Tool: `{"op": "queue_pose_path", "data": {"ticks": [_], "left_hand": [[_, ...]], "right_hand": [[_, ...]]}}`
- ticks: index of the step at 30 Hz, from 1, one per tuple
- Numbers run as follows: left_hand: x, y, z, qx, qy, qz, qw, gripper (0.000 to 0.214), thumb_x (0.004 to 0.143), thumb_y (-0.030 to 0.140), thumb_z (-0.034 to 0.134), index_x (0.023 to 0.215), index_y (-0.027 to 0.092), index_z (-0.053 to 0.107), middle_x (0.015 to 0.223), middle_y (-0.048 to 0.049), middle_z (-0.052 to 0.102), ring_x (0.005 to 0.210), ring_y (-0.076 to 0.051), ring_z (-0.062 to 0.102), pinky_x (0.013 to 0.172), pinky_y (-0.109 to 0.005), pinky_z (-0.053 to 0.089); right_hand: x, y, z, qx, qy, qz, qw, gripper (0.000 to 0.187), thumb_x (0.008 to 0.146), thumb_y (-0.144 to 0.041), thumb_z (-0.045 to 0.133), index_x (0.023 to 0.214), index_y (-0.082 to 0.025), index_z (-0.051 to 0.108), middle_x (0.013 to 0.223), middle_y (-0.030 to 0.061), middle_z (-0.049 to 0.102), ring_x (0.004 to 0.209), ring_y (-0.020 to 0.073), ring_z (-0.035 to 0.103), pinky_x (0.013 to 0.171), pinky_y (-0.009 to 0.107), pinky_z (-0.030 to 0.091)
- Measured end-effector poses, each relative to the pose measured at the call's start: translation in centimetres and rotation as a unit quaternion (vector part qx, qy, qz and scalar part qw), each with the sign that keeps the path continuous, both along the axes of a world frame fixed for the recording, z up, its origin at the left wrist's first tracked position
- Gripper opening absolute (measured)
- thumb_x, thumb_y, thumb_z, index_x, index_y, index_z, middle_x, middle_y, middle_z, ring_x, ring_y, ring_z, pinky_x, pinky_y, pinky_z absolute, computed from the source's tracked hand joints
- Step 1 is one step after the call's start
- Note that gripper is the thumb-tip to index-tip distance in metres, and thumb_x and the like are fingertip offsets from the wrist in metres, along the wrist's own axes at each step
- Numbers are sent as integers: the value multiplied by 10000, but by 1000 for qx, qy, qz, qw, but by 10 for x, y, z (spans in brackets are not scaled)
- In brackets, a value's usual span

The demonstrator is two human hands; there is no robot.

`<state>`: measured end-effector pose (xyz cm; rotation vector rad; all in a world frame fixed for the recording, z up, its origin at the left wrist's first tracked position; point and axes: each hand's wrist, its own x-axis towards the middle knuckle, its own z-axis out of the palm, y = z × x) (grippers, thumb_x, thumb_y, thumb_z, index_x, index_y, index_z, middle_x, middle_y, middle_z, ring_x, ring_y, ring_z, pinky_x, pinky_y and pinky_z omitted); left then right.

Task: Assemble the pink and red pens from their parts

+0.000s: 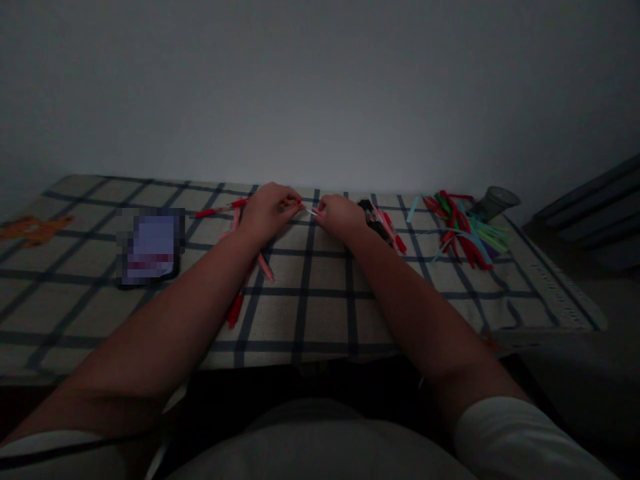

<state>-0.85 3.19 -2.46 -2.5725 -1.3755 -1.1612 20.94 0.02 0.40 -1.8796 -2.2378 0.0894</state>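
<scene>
Both my hands rest at the far middle of a table under a checked cloth [320, 313]. My left hand [267, 212] is closed around a thin red pen-like stick. My right hand [340, 215] is pinched on a small pale piece [313, 212] that meets the tip of that stick between the hands. Red and pink pens [240, 293] lie scattered under and beside my left forearm. A small heap of black and red pieces [383, 223] lies just right of my right hand.
A pile of red, green and pale blue strips [465, 233] lies at the far right, with a dark jar [495, 200] on its side behind it. A dark flat device [150, 248] lies at the left, an orange shape [33, 229] at the far left edge. A wall stands behind.
</scene>
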Motion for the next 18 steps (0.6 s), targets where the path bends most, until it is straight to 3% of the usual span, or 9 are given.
{"op": "queue_pose_path", "data": {"ticks": [6, 18], "left_hand": [[0, 1, 1, 9, 20, -47, 999, 107, 995, 238, 808, 1092, 224, 851, 1122, -81, 858, 1150, -287, 764, 1062, -428, 572], [0, 1, 0, -8, 11, -62, 998, 75, 1004, 294, 801, 1059, 256, 834, 1157, -72, 858, 1155, -276, 760, 1104, -444, 579]], "right_hand": [[2, 1, -2, -9, -1, -6, 1000, 326, 1133, -386, 620, 1322, -199, 809, 1407, 171, 817, 1248, 326, 773, 995, 405, 597], [2, 3, -7, -3, 16, -1, 1000, 331, 1145, -375, 586, 1328, -198, 797, 1408, 166, 809, 1241, 323, 772, 969, 398, 585]]}}
